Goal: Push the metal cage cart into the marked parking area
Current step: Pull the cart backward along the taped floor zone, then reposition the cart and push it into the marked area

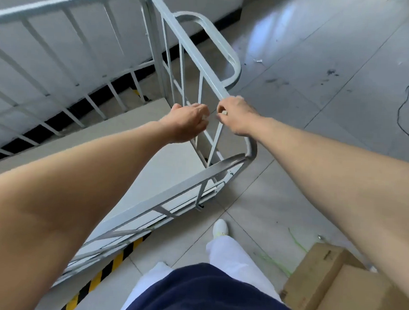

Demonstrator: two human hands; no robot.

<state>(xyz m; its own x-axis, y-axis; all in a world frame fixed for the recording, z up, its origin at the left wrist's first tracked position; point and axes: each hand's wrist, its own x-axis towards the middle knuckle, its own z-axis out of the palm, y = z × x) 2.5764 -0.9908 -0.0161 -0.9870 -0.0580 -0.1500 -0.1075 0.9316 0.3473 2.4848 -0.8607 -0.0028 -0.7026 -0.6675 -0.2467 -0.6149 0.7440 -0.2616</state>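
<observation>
The grey metal cage cart [60,81] fills the left and middle of the head view, its barred sides standing around a pale flat deck [138,132]. My left hand [188,122] and my right hand [236,115] both clasp the top rail of the cart's near side panel, a small gap between them. Black-and-yellow striped tape [105,270] marks the floor under the cart's near edge, and a short piece of the same tape [137,93] shows beyond the deck near the wall.
A white wall with a black skirting [206,5] runs close behind the cart. Cardboard boxes [329,289] sit at the lower right by my leg. A black cable [404,113] trails on the tiled floor at the right, with small litter and green marks nearby.
</observation>
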